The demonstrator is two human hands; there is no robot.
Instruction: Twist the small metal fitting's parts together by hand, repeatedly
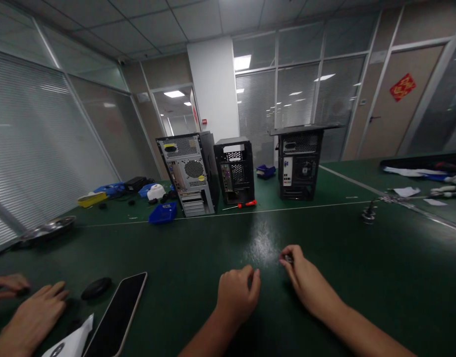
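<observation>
Loosely curled, left hand (237, 292) rests empty on matte green table (198, 248); right hand (304, 277) fingers pinch a small metallic part (287, 258).

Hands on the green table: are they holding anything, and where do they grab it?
The right hand pinches a tiny dark object at its fingertips; what it is cannot be told. The left hand rests curled on the green table, holding nothing visible.
</observation>
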